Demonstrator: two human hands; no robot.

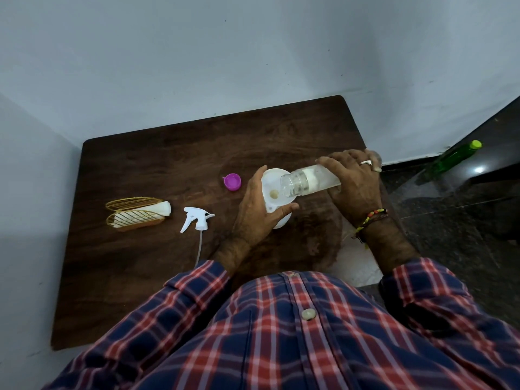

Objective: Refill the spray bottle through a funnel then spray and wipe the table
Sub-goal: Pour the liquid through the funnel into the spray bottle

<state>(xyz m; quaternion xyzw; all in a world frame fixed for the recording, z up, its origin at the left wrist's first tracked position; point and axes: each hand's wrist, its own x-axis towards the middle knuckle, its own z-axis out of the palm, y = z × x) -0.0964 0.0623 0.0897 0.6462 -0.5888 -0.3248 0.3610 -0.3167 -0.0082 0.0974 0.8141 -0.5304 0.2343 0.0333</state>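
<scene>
One white spray bottle (282, 220) stands near the middle of the dark wooden counter (140, 164), mostly hidden behind the left hand (257, 218), which wraps around its upper part. One white funnel (271, 187) sits in its neck, and the left thumb and fingers curl around the funnel's rim. The right hand (356, 184) grips one clear plastic bottle (308, 180), tipped almost level, its open mouth over the funnel bowl. Whether liquid is flowing is hard to tell; the clear bottle looks nearly empty. The right hand wears one ring, and beaded bands circle that wrist.

Just left of the funnel lies one purple cap (233, 182). Further left, one white trigger sprayer head (197, 219) lies on its side, its dip tube trailing towards the person. Beyond it, near the left edge, one gold wire holder (135, 213) carries a folded white cloth (160, 208). On the dark floor to the right lies one green bottle (453, 156) with a lime cap.
</scene>
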